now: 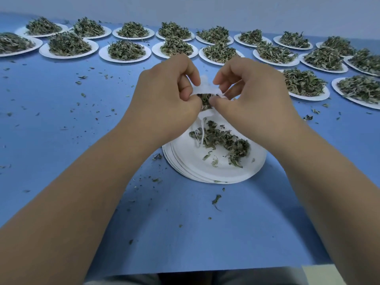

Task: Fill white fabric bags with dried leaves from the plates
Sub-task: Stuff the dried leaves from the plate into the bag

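A small white fabric bag [206, 87] hangs between my two hands above a stack of white paper plates [230, 169]. My left hand [164, 99] pinches the bag's left rim and my right hand [250, 97] pinches its right rim, holding the mouth apart. Dried green leaves show inside the mouth. The bag's white drawstring [202, 132] dangles down onto the top plate. A small heap of dried leaves [224, 140] lies on that plate. Most of the bag's body is hidden behind my fingers.
Several white plates heaped with dried leaves stand in rows across the back of the blue table [61, 120], for example one plate [125, 50], and more at the right [304, 83]. Leaf crumbs lie scattered on the table. The table's front edge is near my lap.
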The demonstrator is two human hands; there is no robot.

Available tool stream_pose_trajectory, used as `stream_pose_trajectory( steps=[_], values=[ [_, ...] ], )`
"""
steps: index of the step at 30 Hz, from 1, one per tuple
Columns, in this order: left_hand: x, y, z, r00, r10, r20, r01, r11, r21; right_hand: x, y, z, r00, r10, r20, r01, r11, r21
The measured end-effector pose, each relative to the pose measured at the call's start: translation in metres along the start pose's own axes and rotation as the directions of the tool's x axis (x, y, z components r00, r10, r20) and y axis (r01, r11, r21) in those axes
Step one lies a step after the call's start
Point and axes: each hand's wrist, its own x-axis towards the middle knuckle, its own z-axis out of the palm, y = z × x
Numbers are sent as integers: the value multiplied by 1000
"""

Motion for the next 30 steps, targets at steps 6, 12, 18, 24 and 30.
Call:
stream_pose_trajectory(
  steps=[6,12,18,24,30],
  values=[
    [-2,6,2,993,40,109,-20,983,-180,2,-3,10,999,-51,-18,49,994,-101],
    [3,-3,2,999,0,-54,-4,997,-77,1,-5,2,992,22,122,-31,997,67],
    [3,-3,-4,996,12,-86,-16,999,-49,-18,-2,-4,997,-78,1,78,989,124],
    [6,-5,-1,990,-48,-132,37,995,-90,-52,23,-12,893,-247,377,294,953,-71],
    [5,-10,5,992,-48,-113,39,996,-82,-48,17,-1,779,-248,576,357,930,-83]
  ],
)
